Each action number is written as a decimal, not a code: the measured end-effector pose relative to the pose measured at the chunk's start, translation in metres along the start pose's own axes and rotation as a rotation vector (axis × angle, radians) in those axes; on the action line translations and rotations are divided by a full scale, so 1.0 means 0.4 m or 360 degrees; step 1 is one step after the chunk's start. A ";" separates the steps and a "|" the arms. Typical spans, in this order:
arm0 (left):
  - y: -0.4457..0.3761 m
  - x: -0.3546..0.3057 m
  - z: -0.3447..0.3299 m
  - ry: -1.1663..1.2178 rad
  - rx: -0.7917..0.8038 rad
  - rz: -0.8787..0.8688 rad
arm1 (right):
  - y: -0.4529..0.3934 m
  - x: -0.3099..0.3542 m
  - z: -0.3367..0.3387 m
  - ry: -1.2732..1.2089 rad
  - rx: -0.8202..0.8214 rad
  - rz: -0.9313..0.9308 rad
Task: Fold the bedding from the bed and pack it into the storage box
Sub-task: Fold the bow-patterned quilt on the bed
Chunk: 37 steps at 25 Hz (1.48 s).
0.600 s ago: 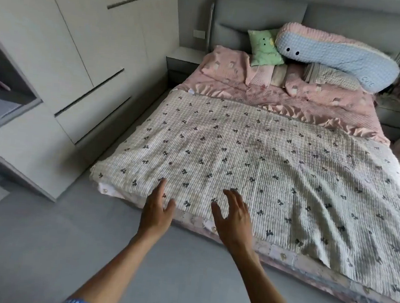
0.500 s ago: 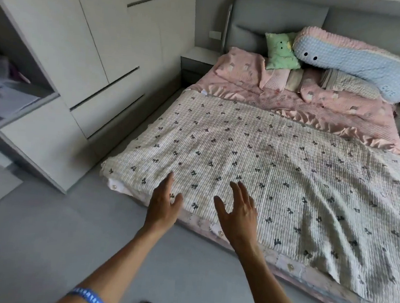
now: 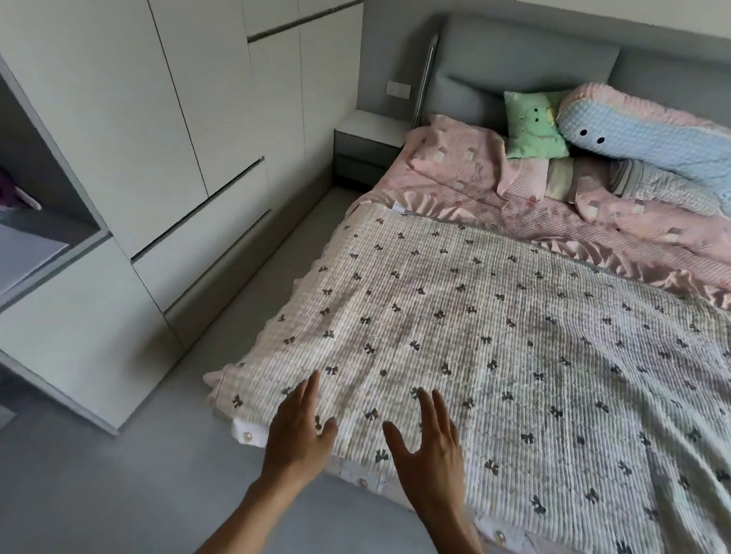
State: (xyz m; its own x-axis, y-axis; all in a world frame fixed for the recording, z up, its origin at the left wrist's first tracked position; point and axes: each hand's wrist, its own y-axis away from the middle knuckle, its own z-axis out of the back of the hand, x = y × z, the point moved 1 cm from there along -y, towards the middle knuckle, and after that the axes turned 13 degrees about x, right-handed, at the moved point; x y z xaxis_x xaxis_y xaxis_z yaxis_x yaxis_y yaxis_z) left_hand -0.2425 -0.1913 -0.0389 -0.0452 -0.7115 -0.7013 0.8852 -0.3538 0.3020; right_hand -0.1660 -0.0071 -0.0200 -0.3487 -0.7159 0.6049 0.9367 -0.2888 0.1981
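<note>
Both hands (image 3: 298, 435) splayed over blanket (image 3: 501, 366)

A home bedroom: a bed (image 3: 524, 355) with padded headboard (image 3: 524, 75), pillows (image 3: 456, 161), a nightstand (image 3: 366, 139) and fitted wardrobes (image 3: 151, 85).

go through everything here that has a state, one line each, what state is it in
bow-print blanket: spread flat, unfolded
left hand: open, over the blanket's near edge
right hand: open, fingers spread, holding nothing
pink quilt: rumpled near the headboard
blue long pillow: lying across the other pillows
green cushion: propped against the headboard
wardrobe doors: closed
</note>
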 end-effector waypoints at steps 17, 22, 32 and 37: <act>-0.858 0.093 0.527 -0.0288 0.0483 -0.0339 | -0.720 0.337 -0.304 -0.0499 -0.0212 -0.0732; -1.103 0.092 0.583 -0.0450 0.0871 -0.0563 | -0.874 0.430 -0.366 -0.0605 -0.0440 -0.1087; -1.200 0.125 0.493 -0.1251 0.1531 -0.1115 | -0.843 0.550 -0.545 -0.0975 -0.0942 -0.1680; -1.069 0.069 0.311 -0.1409 0.1717 -0.1426 | -0.765 0.429 -0.577 -0.1122 -0.1089 -0.1957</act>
State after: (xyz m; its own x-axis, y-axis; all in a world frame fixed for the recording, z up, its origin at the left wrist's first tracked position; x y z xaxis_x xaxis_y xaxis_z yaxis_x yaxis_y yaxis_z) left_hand -0.6799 -0.1353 -0.1069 -0.8967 -0.0318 -0.4415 -0.2558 -0.7767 0.5756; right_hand -0.5200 -0.1882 -0.1545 -0.5880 0.5371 0.6048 -0.1576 -0.8095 0.5656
